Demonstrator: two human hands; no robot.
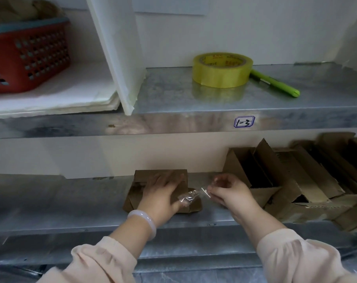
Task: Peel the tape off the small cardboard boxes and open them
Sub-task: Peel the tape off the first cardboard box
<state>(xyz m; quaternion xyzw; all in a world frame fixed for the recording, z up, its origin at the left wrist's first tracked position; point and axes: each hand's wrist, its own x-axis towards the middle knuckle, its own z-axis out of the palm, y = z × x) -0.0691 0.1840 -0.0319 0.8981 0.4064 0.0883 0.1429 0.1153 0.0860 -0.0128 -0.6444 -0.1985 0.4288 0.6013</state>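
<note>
While my left hand (160, 190) lies flat and spread on the small cardboard box (161, 190), pinning it to the lower metal shelf (61, 203), my right hand (229, 193) has its fingers (211, 188) pinched shut on a strip of clear tape (192, 196). The strip runs roughly left to right, crumpled at the box end near my left thumb and pulled out toward my right; that is its long axis, and the pull goes along it. I can't quite tell whether its far end is stuck to the cardboard or already free, as the film is glassy and blurred.

By my reading the tape is light, thin and sticky, likely to curl onto itself, so a tight pinch at the very end suits it. The box looks light and stiff enough but creased, easy to drag, hence the flat palm holding it down. It sits lengthways across the shelf, long side left to right. To the right, well apart, opened boxes (296, 176) lie in a heap. Above, a yellow tape roll (221, 70) rests beside a green pen-shaped tool (275, 82).
</note>
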